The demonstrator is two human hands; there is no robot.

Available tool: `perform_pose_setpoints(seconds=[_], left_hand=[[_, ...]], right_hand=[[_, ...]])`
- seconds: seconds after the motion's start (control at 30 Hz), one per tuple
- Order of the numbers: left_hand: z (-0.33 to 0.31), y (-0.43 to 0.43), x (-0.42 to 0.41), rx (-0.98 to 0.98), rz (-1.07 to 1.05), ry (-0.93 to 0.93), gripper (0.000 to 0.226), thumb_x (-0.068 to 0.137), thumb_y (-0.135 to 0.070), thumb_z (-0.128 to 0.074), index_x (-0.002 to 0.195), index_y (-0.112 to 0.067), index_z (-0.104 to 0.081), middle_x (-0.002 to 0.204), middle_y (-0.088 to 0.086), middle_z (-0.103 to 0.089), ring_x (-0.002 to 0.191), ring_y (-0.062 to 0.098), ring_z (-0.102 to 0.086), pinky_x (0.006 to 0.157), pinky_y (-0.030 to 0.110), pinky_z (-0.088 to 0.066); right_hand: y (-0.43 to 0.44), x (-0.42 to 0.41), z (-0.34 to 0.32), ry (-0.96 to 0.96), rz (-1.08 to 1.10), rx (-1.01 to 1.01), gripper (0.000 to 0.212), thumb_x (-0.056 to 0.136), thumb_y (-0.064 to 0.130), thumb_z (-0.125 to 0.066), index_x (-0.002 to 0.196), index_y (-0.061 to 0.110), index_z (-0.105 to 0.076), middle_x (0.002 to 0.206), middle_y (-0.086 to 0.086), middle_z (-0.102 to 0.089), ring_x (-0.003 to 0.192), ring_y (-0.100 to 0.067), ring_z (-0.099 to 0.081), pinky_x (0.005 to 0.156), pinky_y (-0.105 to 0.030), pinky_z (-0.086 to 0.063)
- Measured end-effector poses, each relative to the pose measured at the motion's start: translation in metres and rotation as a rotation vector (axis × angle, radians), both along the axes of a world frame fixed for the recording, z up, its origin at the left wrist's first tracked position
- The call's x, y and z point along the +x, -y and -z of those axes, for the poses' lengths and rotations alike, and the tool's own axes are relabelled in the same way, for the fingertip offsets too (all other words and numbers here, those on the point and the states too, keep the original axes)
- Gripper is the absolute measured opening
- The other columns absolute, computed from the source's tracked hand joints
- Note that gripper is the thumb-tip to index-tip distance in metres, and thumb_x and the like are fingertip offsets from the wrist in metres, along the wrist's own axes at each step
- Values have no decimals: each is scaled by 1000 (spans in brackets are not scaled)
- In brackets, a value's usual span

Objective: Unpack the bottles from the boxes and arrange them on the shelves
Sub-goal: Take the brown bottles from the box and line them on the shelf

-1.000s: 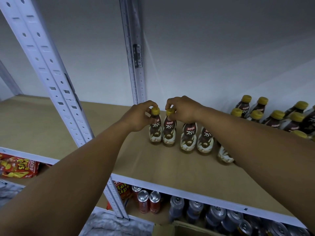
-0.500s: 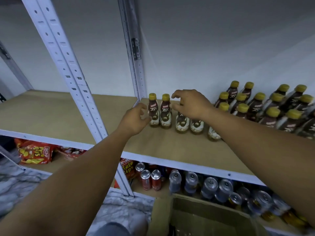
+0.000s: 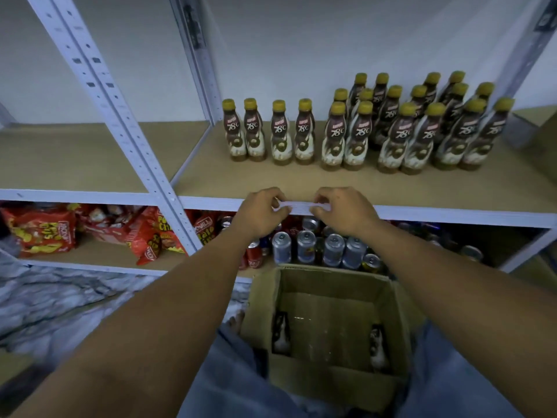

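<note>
Several brown bottles with yellow caps stand upright on the middle shelf board (image 3: 301, 181); the two farthest left (image 3: 243, 131) form a pair, and a denser group (image 3: 422, 128) fills the right. My left hand (image 3: 261, 213) and right hand (image 3: 341, 211) hover side by side in front of the shelf's white front rail, fingers loosely curled and holding nothing. Below them an open cardboard box (image 3: 328, 372) sits between my knees. One bottle (image 3: 281, 331) stands in its left corner and another bottle (image 3: 378, 345) in its right corner.
A white perforated upright (image 3: 120, 122) crosses the shelf at left. On the lower shelf stand drink cans (image 3: 307, 245) and red snack bags (image 3: 42, 230). The left shelf bay (image 3: 75, 158) has bare board. Marble floor (image 3: 60, 297) lies at left.
Both hands let go of the two leftmost bottles' caps and drew back toward me to the shelf's front edge. The view tilted down, bringing the box into sight.
</note>
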State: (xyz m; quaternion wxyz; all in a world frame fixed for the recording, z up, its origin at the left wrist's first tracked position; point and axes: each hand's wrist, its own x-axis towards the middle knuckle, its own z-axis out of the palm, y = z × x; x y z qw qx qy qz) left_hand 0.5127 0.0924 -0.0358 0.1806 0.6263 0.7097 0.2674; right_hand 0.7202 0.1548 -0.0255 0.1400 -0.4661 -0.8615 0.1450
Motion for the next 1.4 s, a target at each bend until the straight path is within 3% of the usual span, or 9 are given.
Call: perform_pose_setpoints(seconds=[0.23,0.4,0.47,0.6,0.83,1.07,1.2,1.3,1.4], left_hand=[[79,28,48,-158,8,103,19,92,-28,-71,106,-15,-69,89,1,-68,86,19,-63,85,38,-54],[149,42,63,-323,-8,281,14,97,-16,-66,102,-24,-55,72,-2,-55,73,15,-53,74,30,-45],[177,45,68,-359,-38,352,16,95,-10,-67,99,-24,-59,87,0,-65,84,18,-61,86,34,-48],[244,51,69,-509,-151,441,43,91,-27,-73,130,-15,-59,122,0,-65,114,23,-62,102,38,-49],[295,60,71,-728,-269,518,83,84,-48,-74,155,-35,-32,138,2,-57,124,32,-56,105,51,-49],[351,46,75,-786,-380,432,75,94,-15,-69,157,-20,-29,144,9,-54,132,32,-51,102,30,-42],[365,31,82,-691,-414,319,69,92,-4,-67,153,-10,-35,125,0,-56,121,27,-54,84,5,-39],[373,28,85,-751,-385,255,74,90,-16,-73,154,-16,-36,151,17,-41,132,37,-46,104,32,-40],[399,37,77,-826,-313,278,80,83,-29,-82,151,-19,-42,141,16,-56,126,37,-56,104,43,-48]], right_hand=[[38,56,90,21,127,-233,19,99,42,-56,101,24,-63,87,-3,-66,75,-22,-62,67,-40,-55],[40,83,161,-31,241,-433,26,99,41,-59,118,22,-62,105,-8,-69,93,-29,-65,87,-50,-55],[38,90,185,-92,327,-525,32,97,38,-65,121,17,-63,109,-8,-69,99,-30,-65,91,-47,-54],[37,108,232,-197,500,-738,47,93,36,-71,135,18,-57,121,-4,-66,99,-22,-62,84,-32,-49],[45,113,304,-340,674,-912,57,96,23,-67,147,23,-44,140,-7,-56,127,-31,-53,107,-45,-45],[49,111,359,-366,824,-1054,69,97,19,-65,155,30,-30,144,-9,-51,132,-33,-49,108,-54,-44],[48,106,375,-278,869,-858,72,88,17,-73,151,26,-41,147,-8,-49,133,-30,-49,110,-44,-43],[49,105,390,-213,798,-838,81,81,22,-79,151,30,-39,152,-8,-39,131,-35,-49,108,-50,-45],[55,115,420,-141,747,-840,87,79,19,-79,152,36,-34,155,-11,-38,135,-38,-46,107,-55,-46]])
